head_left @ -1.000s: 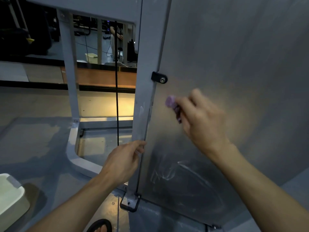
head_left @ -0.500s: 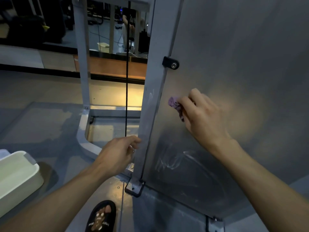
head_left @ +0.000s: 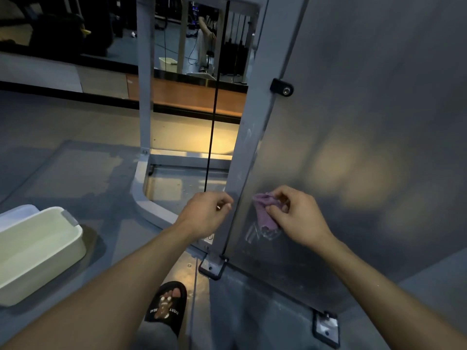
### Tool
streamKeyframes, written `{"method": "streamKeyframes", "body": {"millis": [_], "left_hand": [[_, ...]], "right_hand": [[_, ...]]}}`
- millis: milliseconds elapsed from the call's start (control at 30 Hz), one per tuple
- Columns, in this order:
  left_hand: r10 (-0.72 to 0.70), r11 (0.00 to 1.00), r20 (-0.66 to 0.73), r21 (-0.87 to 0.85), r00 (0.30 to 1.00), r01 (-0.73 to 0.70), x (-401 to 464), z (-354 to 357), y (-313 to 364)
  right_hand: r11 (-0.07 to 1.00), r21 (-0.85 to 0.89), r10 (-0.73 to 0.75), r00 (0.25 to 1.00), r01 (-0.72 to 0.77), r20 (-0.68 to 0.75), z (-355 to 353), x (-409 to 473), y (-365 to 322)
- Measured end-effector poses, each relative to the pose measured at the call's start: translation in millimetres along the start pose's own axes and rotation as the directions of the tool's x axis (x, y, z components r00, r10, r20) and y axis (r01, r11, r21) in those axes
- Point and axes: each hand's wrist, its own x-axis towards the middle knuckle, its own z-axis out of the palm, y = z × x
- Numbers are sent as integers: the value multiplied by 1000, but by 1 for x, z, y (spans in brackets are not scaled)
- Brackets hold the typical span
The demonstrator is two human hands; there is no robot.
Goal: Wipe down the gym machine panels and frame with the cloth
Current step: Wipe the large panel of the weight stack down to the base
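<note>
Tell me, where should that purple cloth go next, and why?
Probably a short stroke downward: the right hand pinches the purple cloth against the metal panel, and whitish smears show just below it. The left hand rests at the frame post.

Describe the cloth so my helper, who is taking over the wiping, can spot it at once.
Find the big grey metal panel on the machine's right side. Low on it, near its left edge, the right hand pinches a small crumpled cloth against the metal. It is the only purple thing among grey surfaces.
</note>
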Motion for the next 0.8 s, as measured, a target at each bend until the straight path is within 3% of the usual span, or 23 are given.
{"method": "streamKeyframes", "body": {"millis": [67,133,200,367,467,533,800], "left_hand": [[-37,967,99,-246,994,60,-3,-2,8],[-90,860,294,-459,952,223,-8,-2,15],[-82,822,444,-476,892,313,-12,2,20],[-54,808,525,-476,849,346,-10,15,27],[-49,769,489,-538,871,346,-6,19,29],[-35,734,481,-582,876,349,-6,21,34],[-29,724,412,-620,911,304,5,27,39]], "right_hand": [[922,322,198,977,-214,80,3,-16,-6],[667,603,363,898,-437,249,10,-32,-12],[449,697,385,825,-559,414,14,-44,-14],[241,746,327,776,-621,540,21,-57,-10],[187,739,305,754,-647,582,22,-61,-12],[210,734,311,756,-645,575,20,-63,-12],[195,848,447,815,-492,370,29,-49,-11]]}}
